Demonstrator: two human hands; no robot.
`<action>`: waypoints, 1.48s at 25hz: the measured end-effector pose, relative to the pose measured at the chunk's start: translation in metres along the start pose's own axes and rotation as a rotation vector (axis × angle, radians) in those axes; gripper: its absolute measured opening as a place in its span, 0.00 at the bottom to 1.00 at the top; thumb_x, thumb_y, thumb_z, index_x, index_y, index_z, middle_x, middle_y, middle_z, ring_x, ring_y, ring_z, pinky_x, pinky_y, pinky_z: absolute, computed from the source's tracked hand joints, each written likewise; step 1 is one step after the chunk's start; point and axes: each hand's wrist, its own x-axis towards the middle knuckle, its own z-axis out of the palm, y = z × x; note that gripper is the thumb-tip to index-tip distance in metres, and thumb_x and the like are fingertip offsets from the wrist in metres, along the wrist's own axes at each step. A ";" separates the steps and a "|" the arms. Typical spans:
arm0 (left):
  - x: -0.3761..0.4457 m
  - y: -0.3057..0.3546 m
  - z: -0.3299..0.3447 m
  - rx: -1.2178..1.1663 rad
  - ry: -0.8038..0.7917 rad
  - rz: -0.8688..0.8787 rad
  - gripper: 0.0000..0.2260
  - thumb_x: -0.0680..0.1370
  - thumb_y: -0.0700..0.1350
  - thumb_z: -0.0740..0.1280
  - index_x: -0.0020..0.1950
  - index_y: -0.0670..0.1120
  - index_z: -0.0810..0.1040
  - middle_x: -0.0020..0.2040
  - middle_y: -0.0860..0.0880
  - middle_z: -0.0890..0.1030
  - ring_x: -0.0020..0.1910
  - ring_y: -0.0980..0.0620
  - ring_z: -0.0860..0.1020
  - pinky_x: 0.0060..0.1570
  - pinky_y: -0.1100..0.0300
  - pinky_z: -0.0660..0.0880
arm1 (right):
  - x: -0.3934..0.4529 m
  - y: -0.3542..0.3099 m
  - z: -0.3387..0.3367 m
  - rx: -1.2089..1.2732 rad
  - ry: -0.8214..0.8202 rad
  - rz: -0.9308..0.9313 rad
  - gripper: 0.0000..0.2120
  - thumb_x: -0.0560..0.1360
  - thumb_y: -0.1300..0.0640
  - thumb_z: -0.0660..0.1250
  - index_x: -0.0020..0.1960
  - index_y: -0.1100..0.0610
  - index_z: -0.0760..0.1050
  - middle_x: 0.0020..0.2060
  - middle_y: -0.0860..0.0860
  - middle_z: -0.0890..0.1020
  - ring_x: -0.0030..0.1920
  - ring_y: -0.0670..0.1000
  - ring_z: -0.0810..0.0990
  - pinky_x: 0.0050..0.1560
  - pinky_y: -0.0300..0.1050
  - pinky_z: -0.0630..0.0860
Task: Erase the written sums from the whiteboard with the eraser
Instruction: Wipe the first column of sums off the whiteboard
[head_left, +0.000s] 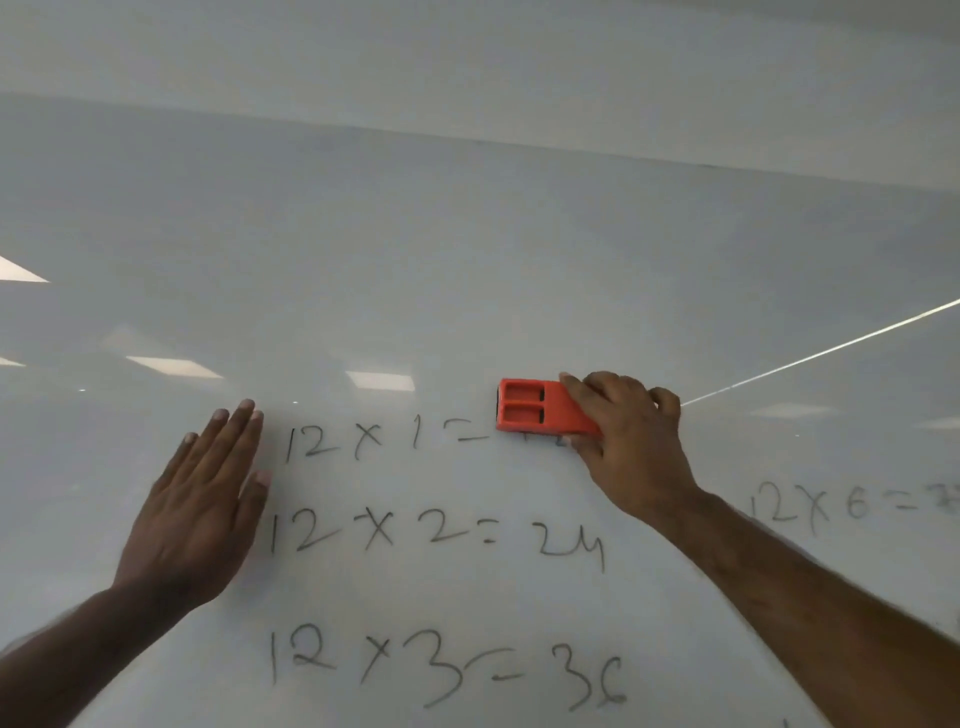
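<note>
My left hand (200, 512) lies flat, fingers spread, on the whiteboard (467, 260) at nine o'clock of the sums (436, 540). At three o'clock, my right hand (631, 441) grips the orange eraser (535, 410) over the top sum's answer.

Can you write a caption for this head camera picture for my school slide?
Right hand presses an orange plastic eraser over the top sum's answer on the white whiteboard.
</note>
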 end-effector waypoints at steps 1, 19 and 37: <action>-0.004 -0.006 0.006 -0.011 -0.011 -0.003 0.29 0.85 0.59 0.44 0.84 0.48 0.52 0.84 0.50 0.52 0.82 0.59 0.44 0.79 0.65 0.40 | -0.006 -0.003 0.001 0.000 -0.009 -0.014 0.29 0.69 0.50 0.67 0.71 0.51 0.72 0.56 0.49 0.76 0.57 0.54 0.76 0.57 0.49 0.57; -0.017 -0.023 0.035 0.025 0.069 0.179 0.30 0.84 0.56 0.46 0.83 0.42 0.56 0.84 0.47 0.54 0.83 0.51 0.51 0.81 0.55 0.46 | -0.039 -0.018 0.011 -0.043 0.055 -0.040 0.28 0.73 0.46 0.61 0.72 0.53 0.72 0.56 0.50 0.76 0.58 0.52 0.73 0.56 0.47 0.57; -0.017 -0.019 0.036 0.038 0.097 0.153 0.31 0.83 0.55 0.49 0.82 0.39 0.56 0.83 0.44 0.55 0.83 0.51 0.49 0.81 0.55 0.46 | -0.034 -0.036 0.009 -0.136 0.027 -0.261 0.28 0.75 0.45 0.60 0.73 0.52 0.71 0.57 0.51 0.76 0.58 0.54 0.76 0.56 0.51 0.60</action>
